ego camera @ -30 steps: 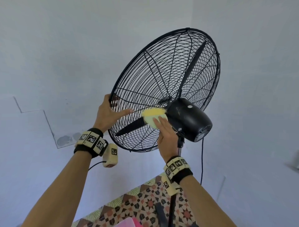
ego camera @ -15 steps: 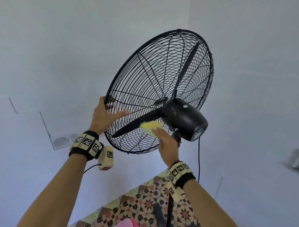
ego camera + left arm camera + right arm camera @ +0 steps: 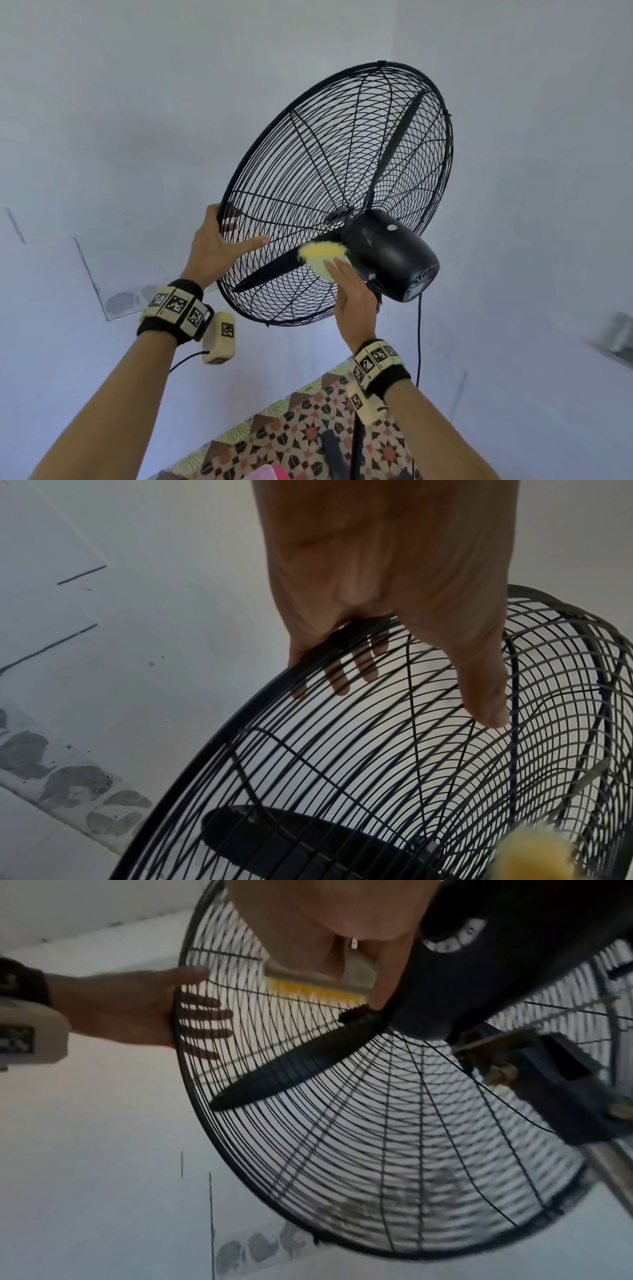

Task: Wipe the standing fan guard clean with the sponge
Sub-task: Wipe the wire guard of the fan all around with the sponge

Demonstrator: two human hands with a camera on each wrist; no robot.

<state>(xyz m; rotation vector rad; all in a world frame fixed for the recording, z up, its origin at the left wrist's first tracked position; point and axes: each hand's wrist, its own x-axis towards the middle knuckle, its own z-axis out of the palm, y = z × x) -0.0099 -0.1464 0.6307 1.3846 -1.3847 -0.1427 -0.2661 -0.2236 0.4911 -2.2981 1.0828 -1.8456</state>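
Observation:
The black wire fan guard point(image 3: 329, 164) tilts up toward the wall, with its blades point(image 3: 274, 270) still inside. My left hand point(image 3: 219, 246) grips its left rim: the fingers wrap over the front and the thumb point(image 3: 479, 691) lies on the rear wires. My right hand point(image 3: 349, 287) presses a yellow sponge point(image 3: 322, 255) flat against the rear guard, right beside the black motor housing point(image 3: 390, 253). In the right wrist view the sponge point(image 3: 318, 985) shows its yellow face on the wires and its pale back under my straight fingers. My palm is hidden.
The fan pole point(image 3: 356, 452) drops to a patterned floor point(image 3: 308, 438), and a black cord point(image 3: 418, 342) hangs from the motor. A pale wall with grey patches point(image 3: 120, 301) stands close behind the guard. A pink object point(image 3: 270, 474) lies at the bottom edge.
My right hand slid the sponge down the rear guard below the blade, then back up against the motor housing. My left hand kept its hold on the rim.

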